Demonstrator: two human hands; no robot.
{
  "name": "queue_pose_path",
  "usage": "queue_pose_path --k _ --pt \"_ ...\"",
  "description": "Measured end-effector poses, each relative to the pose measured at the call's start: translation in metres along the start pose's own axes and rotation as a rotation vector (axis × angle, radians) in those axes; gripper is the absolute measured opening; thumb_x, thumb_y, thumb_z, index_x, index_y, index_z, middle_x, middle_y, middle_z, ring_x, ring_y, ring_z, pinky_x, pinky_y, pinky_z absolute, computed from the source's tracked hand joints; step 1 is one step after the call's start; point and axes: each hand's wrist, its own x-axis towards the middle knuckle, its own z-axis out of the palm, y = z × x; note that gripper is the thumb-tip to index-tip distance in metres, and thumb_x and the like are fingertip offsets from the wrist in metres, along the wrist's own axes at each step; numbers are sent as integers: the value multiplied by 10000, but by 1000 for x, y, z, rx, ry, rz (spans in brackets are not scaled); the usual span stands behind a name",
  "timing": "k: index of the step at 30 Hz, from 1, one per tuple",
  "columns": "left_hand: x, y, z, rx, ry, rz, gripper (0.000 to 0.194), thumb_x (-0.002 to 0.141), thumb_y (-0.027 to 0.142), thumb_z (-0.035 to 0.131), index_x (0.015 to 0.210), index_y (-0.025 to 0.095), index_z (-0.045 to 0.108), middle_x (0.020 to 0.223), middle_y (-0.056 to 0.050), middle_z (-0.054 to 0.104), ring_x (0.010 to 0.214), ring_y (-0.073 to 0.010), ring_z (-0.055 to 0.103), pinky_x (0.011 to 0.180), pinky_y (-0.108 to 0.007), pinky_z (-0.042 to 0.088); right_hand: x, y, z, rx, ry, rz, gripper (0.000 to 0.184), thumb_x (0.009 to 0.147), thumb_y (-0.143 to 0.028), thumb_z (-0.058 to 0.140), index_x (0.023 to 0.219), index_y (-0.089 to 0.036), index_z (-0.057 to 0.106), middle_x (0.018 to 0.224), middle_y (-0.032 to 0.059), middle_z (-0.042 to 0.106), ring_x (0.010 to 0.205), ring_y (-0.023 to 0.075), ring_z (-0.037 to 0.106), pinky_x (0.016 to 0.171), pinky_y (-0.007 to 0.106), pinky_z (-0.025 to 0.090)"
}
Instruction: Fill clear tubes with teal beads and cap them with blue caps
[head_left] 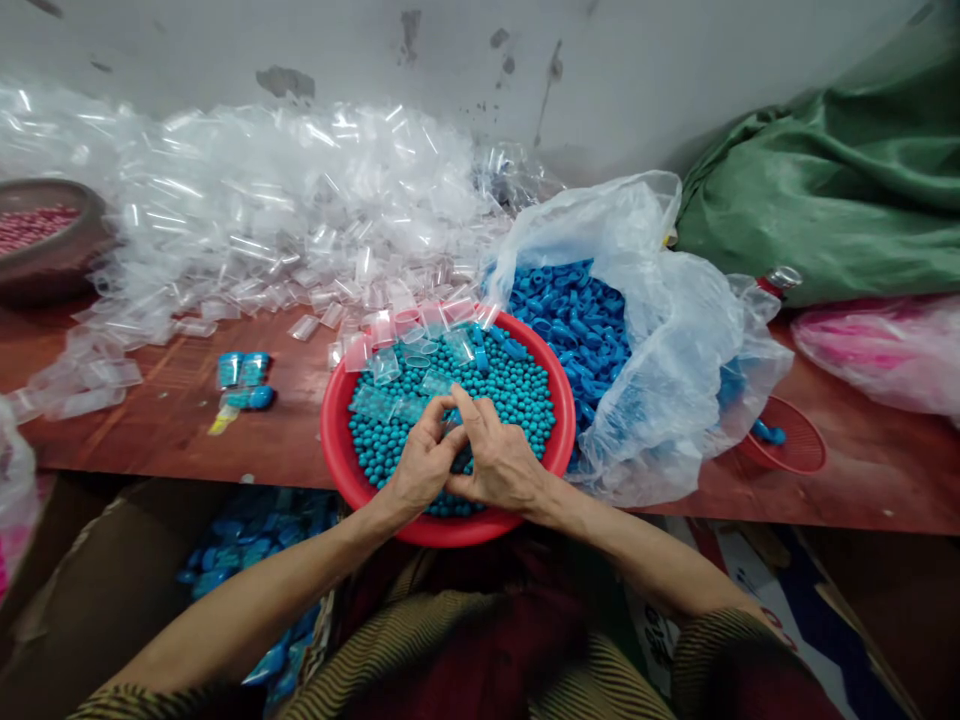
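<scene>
My left hand (426, 458) and my right hand (499, 455) meet over a red plastic basin (334, 440) full of small teal balls (379, 445). Both have their fingers bent and pinched together, tips touching or almost so. A bit of something clear and bluish shows between them, but the fingers hide most of it. Several clear plastic tubes (386, 365) lie on the balls at the basin's far side. A few blue caps (514, 348) rest there too.
Behind the basin spreads a big heap of clear tubes (285, 200). To the right, an open plastic bag (660, 350) holds blue caps (559, 310). Filled pieces (244, 370) lie left on the red table (172, 430). Below, a cardboard box (112, 570) contains blue pieces.
</scene>
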Motion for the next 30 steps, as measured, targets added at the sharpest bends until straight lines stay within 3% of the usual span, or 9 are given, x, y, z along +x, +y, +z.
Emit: queue_pose_path --k 4,9,14,19,23,27,30 --pt "2 -2 -8 -103 8 -12 388 771 339 630 1105 229 468 812 31 562 619 -75 502 607 -195 430 0 10 -1 166 18 -44 1035 742 -446 663 1465 -177 -28 1361 217 383 1063 298 578 686 370 562" --pt "1 -2 -14 -132 -16 -42 439 770 359 636 1146 237 444 889 14 569 692 -90 542 639 -203 447 3 18 -6 264 -14 -97 983 713 -489 691 1443 -181 111 1350 201 419 1203 303 496 838 404 533" --pt "-2 3 -10 -88 -25 -30 451 772 353 622 1166 233 439 931 7 570 716 -92 528 647 -200 431 6 14 -8 239 22 -109 824 742 -447 660 1376 -139 233 1234 185 505 1097 278 558 762 373 551" --pt "-4 4 -4 -2 13 -44 320 772 330 602 1031 207 462 762 42 532 642 -91 480 608 -201 398 -1 6 6 92 138 -107 728 722 -399 614 1283 -47 313 993 180 560 859 292 607 574 369 543" --pt "-7 1 -7 180 19 4 234 805 301 560 995 193 475 751 41 515 644 -95 462 625 -216 390 -5 2 10 80 39 -60 726 749 -385 603 1327 -103 265 1013 145 556 789 252 619 550 347 538" --pt "-13 9 -30 413 50 84 251 839 300 514 1068 201 483 844 10 537 711 -114 488 663 -233 400 -2 4 1 125 -116 -132 789 807 -421 595 1410 -146 168 1243 186 483 1020 283 593 698 385 560" --pt "-19 24 -65 616 167 155 348 840 320 513 1168 217 463 914 -8 557 768 -134 518 699 -245 415 0 13 -6 104 -146 -57 777 824 -421 585 1435 -169 176 1321 190 440 1064 293 583 743 408 562"
